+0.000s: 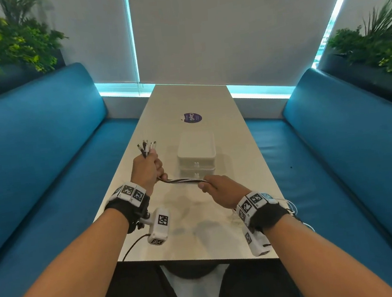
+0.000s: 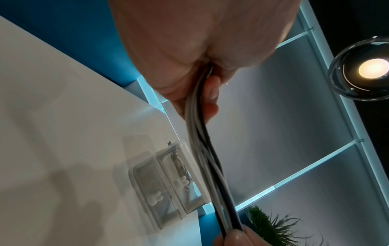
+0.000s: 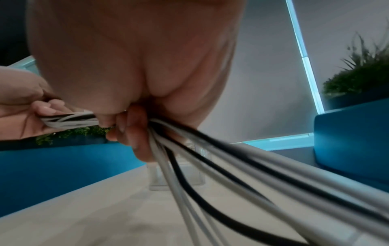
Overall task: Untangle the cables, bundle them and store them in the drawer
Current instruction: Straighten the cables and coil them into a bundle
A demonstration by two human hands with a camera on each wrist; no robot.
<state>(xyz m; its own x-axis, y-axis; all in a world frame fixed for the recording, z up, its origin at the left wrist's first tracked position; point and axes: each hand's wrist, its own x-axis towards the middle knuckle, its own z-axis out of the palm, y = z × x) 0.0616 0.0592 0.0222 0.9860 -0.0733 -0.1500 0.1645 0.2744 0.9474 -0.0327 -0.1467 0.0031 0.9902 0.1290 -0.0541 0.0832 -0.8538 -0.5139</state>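
Both forearms reach forward over the long pale table (image 1: 206, 234). The left hand (image 1: 146, 168) is raised in a fist around the bundle of black and white cables (image 1: 184, 181), plug ends sticking up above it. The right hand (image 1: 221, 189), lower, grips the same strands, which trail behind its wrist. The small white two-drawer box (image 1: 196, 156) stands just beyond both hands.

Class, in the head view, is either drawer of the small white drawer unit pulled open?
No: both drawers of the white drawer unit sit flush and closed.

Purple round sticker (image 1: 192, 117) on table (image 1: 161, 108): reads "ClayG"; smaller print illegible.
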